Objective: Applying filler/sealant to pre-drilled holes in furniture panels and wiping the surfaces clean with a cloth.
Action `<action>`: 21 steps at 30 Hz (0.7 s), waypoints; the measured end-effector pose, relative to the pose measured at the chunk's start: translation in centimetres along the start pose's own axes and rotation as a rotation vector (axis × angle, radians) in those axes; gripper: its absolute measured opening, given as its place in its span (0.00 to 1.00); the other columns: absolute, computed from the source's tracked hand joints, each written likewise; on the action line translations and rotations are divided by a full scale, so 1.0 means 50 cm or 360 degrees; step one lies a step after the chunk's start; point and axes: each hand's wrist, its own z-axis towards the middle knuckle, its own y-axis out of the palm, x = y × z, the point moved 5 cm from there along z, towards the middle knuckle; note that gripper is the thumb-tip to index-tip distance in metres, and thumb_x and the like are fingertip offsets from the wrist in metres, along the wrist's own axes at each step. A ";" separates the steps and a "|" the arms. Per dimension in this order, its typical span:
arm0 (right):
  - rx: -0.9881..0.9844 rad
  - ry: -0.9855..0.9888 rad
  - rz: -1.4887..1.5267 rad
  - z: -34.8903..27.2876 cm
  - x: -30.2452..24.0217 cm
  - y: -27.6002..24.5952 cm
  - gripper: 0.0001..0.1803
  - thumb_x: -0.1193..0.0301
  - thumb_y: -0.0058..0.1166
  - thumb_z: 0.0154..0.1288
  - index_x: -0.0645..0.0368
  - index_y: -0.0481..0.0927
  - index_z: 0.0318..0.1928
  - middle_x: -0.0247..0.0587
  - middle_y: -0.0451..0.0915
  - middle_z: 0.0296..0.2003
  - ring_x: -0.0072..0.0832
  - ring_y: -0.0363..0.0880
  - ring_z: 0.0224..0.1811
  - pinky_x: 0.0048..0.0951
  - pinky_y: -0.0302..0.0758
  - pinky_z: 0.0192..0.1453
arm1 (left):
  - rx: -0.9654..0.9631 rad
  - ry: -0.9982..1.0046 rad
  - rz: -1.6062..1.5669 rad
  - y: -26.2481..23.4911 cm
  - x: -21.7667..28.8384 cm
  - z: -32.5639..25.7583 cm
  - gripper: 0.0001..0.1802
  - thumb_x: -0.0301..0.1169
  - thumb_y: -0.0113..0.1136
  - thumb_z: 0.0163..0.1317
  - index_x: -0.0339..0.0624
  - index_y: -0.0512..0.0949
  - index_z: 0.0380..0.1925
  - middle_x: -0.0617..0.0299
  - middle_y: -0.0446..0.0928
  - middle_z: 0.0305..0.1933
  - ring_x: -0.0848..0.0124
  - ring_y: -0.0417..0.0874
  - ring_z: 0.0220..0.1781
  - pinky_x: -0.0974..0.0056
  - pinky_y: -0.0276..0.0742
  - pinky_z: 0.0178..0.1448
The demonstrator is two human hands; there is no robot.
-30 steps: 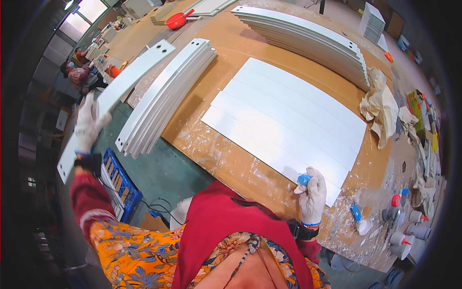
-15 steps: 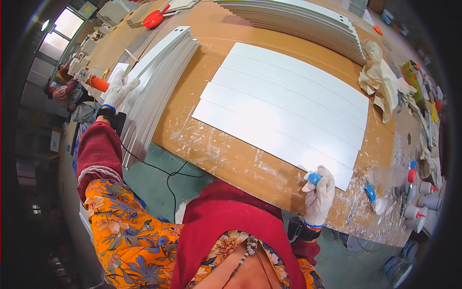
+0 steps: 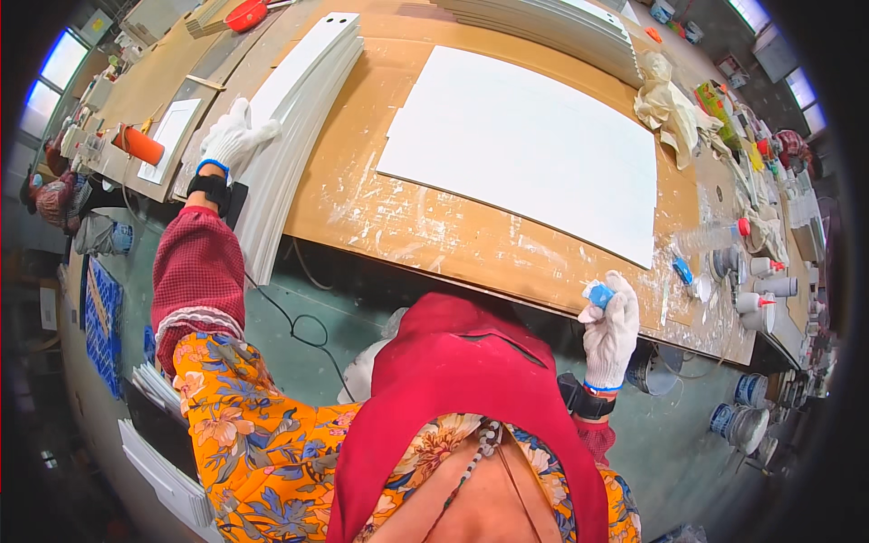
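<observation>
The left hand (image 3: 237, 140), fingers spread, is at stacked white boards (image 3: 295, 149) (contact unclear); the right hand (image 3: 611, 330) grasps a blue block (image 3: 599, 294).

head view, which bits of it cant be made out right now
Head view, all of these:
Blue object: its full shape, partly covered by the gloved fingers of the right hand.
Left hand: whether it touches the near board stack; the glove hides its own underside.
Far board stack: its upper part, cut off by the top edge.
Co-worker at the left rim: hands too small and dim.
</observation>
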 end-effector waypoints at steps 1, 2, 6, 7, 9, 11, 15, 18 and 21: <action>-0.0012 -0.0001 0.0002 -0.007 0.001 0.003 0.22 0.67 0.52 0.70 0.68 0.68 0.58 0.49 0.79 0.43 0.26 0.80 0.33 0.26 0.82 0.32 | -0.0064 0.0016 -0.0122 0.010 -0.004 -0.002 0.51 0.65 0.59 0.44 0.41 0.64 0.61 0.38 0.73 0.57 0.45 0.75 0.58 0.50 0.70 0.59; -0.0017 -0.0014 -0.0006 -0.011 0.003 0.004 0.22 0.67 0.52 0.70 0.68 0.68 0.58 0.49 0.79 0.43 0.26 0.80 0.33 0.26 0.82 0.32 | -0.0056 0.0016 -0.0135 0.014 -0.008 -0.004 0.51 0.65 0.59 0.44 0.41 0.64 0.61 0.38 0.73 0.57 0.45 0.75 0.58 0.50 0.70 0.59; -0.0005 0.0003 -0.0013 -0.029 0.013 -0.001 0.22 0.67 0.53 0.69 0.67 0.68 0.58 0.48 0.79 0.42 0.26 0.80 0.31 0.26 0.81 0.32 | -0.0283 -0.0077 -0.0052 -0.011 0.023 -0.014 0.55 0.66 0.59 0.45 0.38 0.60 0.65 0.37 0.71 0.59 0.46 0.74 0.61 0.53 0.68 0.62; 0.0012 0.0025 -0.0005 -0.031 0.017 -0.007 0.22 0.66 0.53 0.70 0.67 0.68 0.58 0.48 0.79 0.42 0.25 0.80 0.31 0.26 0.81 0.32 | -0.0341 -0.0136 0.0011 -0.013 0.030 -0.019 0.57 0.67 0.59 0.46 0.36 0.58 0.67 0.36 0.70 0.61 0.47 0.71 0.63 0.54 0.65 0.65; -0.0011 0.0014 -0.0020 -0.024 0.013 -0.020 0.23 0.65 0.53 0.70 0.67 0.68 0.57 0.48 0.80 0.42 0.25 0.79 0.31 0.26 0.81 0.32 | -0.0292 -0.0143 -0.0037 -0.002 0.026 -0.014 0.55 0.66 0.59 0.45 0.36 0.60 0.65 0.37 0.70 0.60 0.47 0.72 0.62 0.54 0.66 0.64; -0.0034 0.0012 -0.0047 -0.019 0.004 -0.019 0.23 0.64 0.53 0.70 0.67 0.68 0.58 0.47 0.80 0.41 0.24 0.79 0.30 0.24 0.80 0.32 | -0.0240 -0.0165 -0.0073 0.015 -0.001 -0.007 0.54 0.66 0.60 0.45 0.35 0.63 0.63 0.37 0.71 0.59 0.47 0.73 0.61 0.53 0.66 0.63; -0.0024 0.0016 -0.0005 0.005 0.009 -0.068 0.23 0.66 0.51 0.70 0.68 0.67 0.59 0.48 0.80 0.41 0.25 0.79 0.31 0.23 0.79 0.33 | -0.0172 -0.0053 -0.0012 0.015 0.015 0.010 0.51 0.61 0.62 0.43 0.36 0.63 0.61 0.37 0.75 0.54 0.47 0.77 0.57 0.52 0.71 0.59; -0.0047 -0.0035 0.0020 0.028 0.017 -0.113 0.22 0.67 0.50 0.71 0.68 0.67 0.59 0.49 0.79 0.43 0.27 0.80 0.35 0.23 0.79 0.33 | -0.0194 0.0050 0.0031 0.011 0.001 0.020 0.50 0.59 0.65 0.45 0.33 0.64 0.60 0.38 0.73 0.56 0.48 0.74 0.59 0.54 0.68 0.61; 0.0205 -0.0399 -0.0630 0.039 0.013 -0.212 0.21 0.71 0.54 0.67 0.65 0.70 0.58 0.49 0.76 0.49 0.35 0.79 0.47 0.30 0.79 0.43 | 0.0123 0.0397 0.0011 0.011 0.089 0.016 0.49 0.54 0.63 0.54 0.29 0.59 0.65 0.38 0.68 0.62 0.50 0.69 0.65 0.56 0.63 0.66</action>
